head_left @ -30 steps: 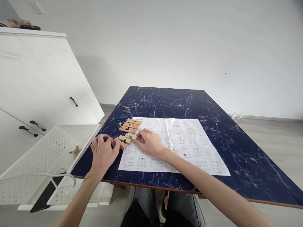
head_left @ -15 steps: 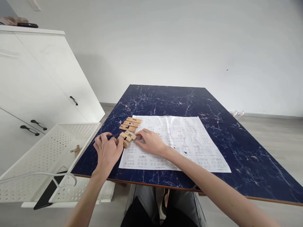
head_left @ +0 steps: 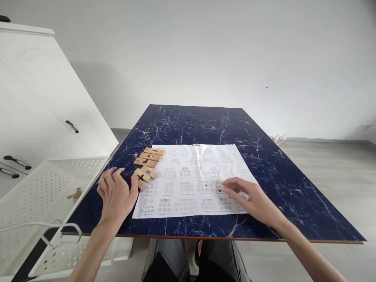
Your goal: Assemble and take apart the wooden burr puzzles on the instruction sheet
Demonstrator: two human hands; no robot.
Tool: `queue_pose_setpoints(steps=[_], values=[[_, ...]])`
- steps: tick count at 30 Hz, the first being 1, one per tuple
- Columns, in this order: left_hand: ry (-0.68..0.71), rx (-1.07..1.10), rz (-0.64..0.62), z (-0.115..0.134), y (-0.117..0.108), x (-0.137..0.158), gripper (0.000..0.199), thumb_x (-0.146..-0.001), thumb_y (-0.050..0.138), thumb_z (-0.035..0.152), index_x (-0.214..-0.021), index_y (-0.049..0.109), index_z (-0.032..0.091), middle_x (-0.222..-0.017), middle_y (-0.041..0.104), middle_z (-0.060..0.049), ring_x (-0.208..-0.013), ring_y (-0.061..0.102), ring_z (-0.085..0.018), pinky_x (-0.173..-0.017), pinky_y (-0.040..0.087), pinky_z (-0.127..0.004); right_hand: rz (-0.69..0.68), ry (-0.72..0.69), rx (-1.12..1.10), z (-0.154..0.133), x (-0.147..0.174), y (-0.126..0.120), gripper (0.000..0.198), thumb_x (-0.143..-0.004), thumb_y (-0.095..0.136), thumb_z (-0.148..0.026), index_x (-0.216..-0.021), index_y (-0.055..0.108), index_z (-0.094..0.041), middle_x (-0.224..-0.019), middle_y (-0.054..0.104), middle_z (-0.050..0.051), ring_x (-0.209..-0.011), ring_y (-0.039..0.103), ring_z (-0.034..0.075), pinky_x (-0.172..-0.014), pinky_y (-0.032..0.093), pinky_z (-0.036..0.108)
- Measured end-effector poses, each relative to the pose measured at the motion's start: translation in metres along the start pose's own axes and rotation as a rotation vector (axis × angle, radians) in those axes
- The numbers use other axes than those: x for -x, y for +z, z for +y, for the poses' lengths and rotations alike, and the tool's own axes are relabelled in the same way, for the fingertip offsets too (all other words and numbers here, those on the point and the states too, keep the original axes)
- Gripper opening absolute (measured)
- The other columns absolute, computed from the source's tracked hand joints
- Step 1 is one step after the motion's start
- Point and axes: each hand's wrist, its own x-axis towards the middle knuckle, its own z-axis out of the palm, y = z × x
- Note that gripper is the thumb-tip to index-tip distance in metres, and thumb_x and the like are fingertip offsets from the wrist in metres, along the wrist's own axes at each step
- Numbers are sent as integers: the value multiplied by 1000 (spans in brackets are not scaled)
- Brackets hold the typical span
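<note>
Beside the small wooden puzzle blocks [head_left: 146, 172], my left hand [head_left: 117, 192] rests with fingers spread and bent. Its thumb is close to the lowest block; whether they touch, I cannot tell. The notched blocks lie close together on the left part of a creased paper sheet [head_left: 190, 199] printed with rows of small diagrams. Three flat wooden pieces with cut-outs [head_left: 149, 157] lie just behind them, partly over the sheet's corner. My right hand [head_left: 249, 196] is over the sheet's right part, thumb and fingers apart, with nothing visible in it.
The dark blue marbled table [head_left: 188, 125] stands before a pale wall. On the left are a white cabinet [head_left: 44, 98] and a perforated white basket [head_left: 32, 203] with a small wooden piece [head_left: 75, 194] inside. A white cable [head_left: 55, 224] loops near the table's left edge.
My right hand has left the wooden blocks and moved right across the sheet. My left hand has drawn slightly back from the blocks with its fingers spread. The view has turned a little right.
</note>
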Motion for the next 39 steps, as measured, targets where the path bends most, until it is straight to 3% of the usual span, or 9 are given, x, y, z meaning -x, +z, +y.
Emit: queue_pose_setpoints(steps=[4,8,11,17,21,30,39], values=[[24,37,24,3,0,-2,54,-100,42,47,-140,46,13,-151,45,-28,-150,35,-48,-119,33,-70,-53,86,-137,13,13,-6,31,-102,64,-56,-115,73,-29,-109,78,7,-102,74,27,-88,59,41],[145,83,74,7,-5,-4,48,-102,42,49,-135,51,16,-152,46,-26,-153,33,-45,-126,28,-65,-67,115,-138,10,14,-3,33,-103,62,-57,-116,72,-29,-109,77,7,-101,73,27,-88,59,42],[196,110,23,9,-8,-2,49,-100,48,55,-134,53,20,-155,45,-23,-155,30,-45,-126,26,-67,-82,121,-138,6,18,-1,31,-104,61,-56,-117,72,-31,-110,76,7,-101,72,27,-86,59,42],[213,160,-123,7,-3,-4,85,-86,63,68,-150,39,18,-161,43,-23,-155,34,-45,-125,30,-65,-82,140,-145,4,27,-3,32,-102,63,-58,-117,73,-32,-111,77,8,-103,73,29,-87,59,44],[111,221,-229,9,-5,-12,97,-78,74,70,-154,39,20,-158,50,-21,-144,52,-45,-117,45,-62,-55,141,-164,8,27,-7,32,-101,63,-58,-114,74,-30,-97,77,6,-93,74,27,-83,59,42],[106,239,-246,4,-12,-18,99,-78,84,63,-156,37,26,-152,64,-14,-139,63,-38,-114,53,-55,-16,136,-168,18,29,-2,32,-103,62,-58,-114,75,-31,-90,74,5,-85,71,26,-75,57,38],[50,95,-208,27,-12,-16,86,-84,80,59,-154,44,25,-140,73,-13,-129,69,-42,-103,57,-55,22,129,-155,15,30,0,36,-102,62,-60,-110,75,-29,-91,75,7,-82,70,25,-71,58,36]])
